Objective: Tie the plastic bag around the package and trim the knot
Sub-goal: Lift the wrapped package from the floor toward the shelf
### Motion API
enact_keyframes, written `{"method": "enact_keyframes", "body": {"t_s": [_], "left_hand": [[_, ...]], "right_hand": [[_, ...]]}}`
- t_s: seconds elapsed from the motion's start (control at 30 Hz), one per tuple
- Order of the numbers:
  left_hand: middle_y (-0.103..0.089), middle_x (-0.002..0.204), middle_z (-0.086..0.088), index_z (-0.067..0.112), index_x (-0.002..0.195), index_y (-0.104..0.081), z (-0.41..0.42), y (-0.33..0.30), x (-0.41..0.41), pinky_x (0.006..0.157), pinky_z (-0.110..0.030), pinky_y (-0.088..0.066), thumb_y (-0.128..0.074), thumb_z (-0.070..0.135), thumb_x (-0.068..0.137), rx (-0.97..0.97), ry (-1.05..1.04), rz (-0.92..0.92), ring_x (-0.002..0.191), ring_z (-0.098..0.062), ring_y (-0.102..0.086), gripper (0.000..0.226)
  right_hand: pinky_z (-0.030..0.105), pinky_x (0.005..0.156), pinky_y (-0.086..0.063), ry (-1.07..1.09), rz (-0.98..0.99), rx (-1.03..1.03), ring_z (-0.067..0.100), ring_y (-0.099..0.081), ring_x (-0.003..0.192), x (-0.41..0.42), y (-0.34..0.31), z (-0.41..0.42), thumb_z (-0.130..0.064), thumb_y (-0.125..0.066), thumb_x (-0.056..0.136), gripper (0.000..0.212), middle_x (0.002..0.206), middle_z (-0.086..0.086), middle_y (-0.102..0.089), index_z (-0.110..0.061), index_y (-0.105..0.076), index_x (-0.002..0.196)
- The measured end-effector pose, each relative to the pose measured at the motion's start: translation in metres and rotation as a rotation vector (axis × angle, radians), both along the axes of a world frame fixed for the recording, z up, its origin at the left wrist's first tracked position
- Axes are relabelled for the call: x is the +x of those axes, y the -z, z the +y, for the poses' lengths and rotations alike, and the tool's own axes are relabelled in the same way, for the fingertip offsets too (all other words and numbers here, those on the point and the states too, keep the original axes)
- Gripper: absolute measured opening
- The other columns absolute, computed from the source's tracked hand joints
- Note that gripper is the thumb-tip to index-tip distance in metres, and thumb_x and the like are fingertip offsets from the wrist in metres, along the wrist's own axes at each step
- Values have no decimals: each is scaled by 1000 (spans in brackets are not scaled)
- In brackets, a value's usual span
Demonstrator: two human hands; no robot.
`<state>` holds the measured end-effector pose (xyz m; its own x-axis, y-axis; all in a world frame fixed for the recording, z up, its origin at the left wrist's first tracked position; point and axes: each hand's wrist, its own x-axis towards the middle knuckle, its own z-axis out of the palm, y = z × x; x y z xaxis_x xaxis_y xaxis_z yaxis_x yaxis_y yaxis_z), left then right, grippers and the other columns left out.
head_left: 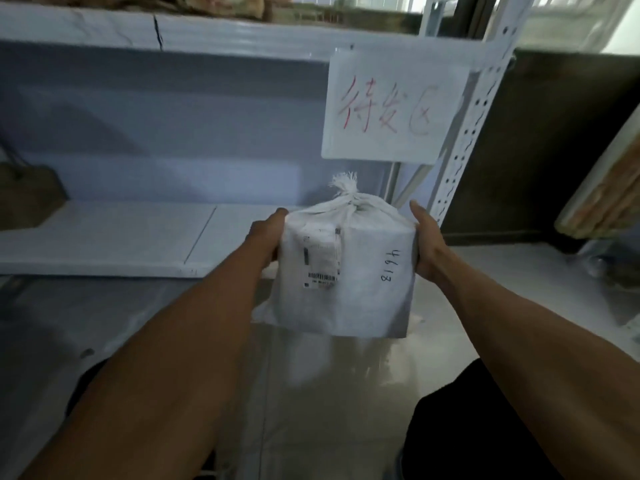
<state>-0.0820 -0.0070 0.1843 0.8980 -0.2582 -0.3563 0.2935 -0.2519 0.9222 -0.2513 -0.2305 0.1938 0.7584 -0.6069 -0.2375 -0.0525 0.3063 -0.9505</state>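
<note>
A white bagged package hangs in the air in front of a shelf, held between both hands. Its top is tied in a short frayed knot. A barcode label and the handwritten number 4618 are on its near face. My left hand grips the package's left side, fingers hidden behind it. My right hand grips the right side, thumb up along the edge. No cutting tool is in view.
A white metal shelf lies just beyond and left of the package. A paper sign with red writing hangs from the perforated upright. A dark bag sits far left on the shelf. Pale floor lies below.
</note>
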Motion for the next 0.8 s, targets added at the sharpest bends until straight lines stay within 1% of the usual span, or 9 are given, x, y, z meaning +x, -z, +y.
{"method": "enact_keyframes", "body": {"t_s": [0.13,0.2,0.27,0.37,0.47,0.5,0.6,0.7,0.8], "left_hand": [[-67,76,-4,13,91,-62,4,-51,-11,55,-24,-49,-50,45,76,-30,4,-55,62,-20,-61,37],[-63,71,-3,15,88,-61,7,-65,-12,54,-23,-48,-49,43,77,-35,-8,-72,58,-19,-59,33],[-65,74,-3,15,89,-61,9,-73,-12,54,-24,-50,-49,43,76,-32,-21,-78,60,-19,-60,33],[-68,84,-5,14,95,-63,10,-76,-6,59,-27,-55,-49,44,72,-21,-30,-87,67,-21,-64,40],[-70,90,-6,14,97,-63,9,-69,2,76,-34,-60,-50,48,67,-2,-56,-94,72,-23,-65,48],[-69,89,-6,14,95,-63,8,-66,3,75,-33,-59,-50,48,66,3,-64,-87,72,-23,-64,46],[-64,85,-4,14,86,-60,4,-44,9,61,-28,-50,-52,49,64,1,-65,-60,68,-23,-59,42],[-69,92,-8,11,92,-63,-1,-6,19,67,-32,-52,-58,53,59,3,-98,-11,75,-26,-63,54],[-70,95,-11,10,88,-63,-9,29,34,79,-39,-58,-62,57,57,9,-110,30,83,-30,-66,56]], "right_hand": [[43,95,-53,-61,-25,-47,32,-68,107,0,-40,6,-62,-40,94,63,115,13,-73,-13,-66,123],[42,93,-53,-62,-35,-61,30,-69,105,0,-52,9,-62,-39,94,59,114,12,-74,-16,-68,118],[44,96,-52,-56,-17,-86,30,-69,104,1,-60,12,-65,-42,92,58,113,11,-74,-18,-68,116],[49,102,-49,-43,13,-127,31,-68,108,6,-62,10,-71,-48,83,69,117,10,-72,-20,-64,127],[46,95,-53,-47,13,-129,30,-70,105,7,-59,13,-67,-45,88,63,114,9,-74,-20,-65,125],[44,94,-54,-46,19,-129,29,-70,104,10,-55,12,-66,-44,90,61,113,8,-74,-20,-66,124],[46,97,-53,-27,49,-148,28,-70,104,17,-37,8,-66,-50,86,59,114,6,-74,-23,-67,123],[48,100,-51,6,92,-159,28,-70,104,34,1,-11,-70,-58,73,66,114,4,-74,-26,-69,121],[46,98,-53,22,148,-143,27,-71,100,47,27,-14,-64,-61,76,62,110,5,-75,-20,-70,119]]}}
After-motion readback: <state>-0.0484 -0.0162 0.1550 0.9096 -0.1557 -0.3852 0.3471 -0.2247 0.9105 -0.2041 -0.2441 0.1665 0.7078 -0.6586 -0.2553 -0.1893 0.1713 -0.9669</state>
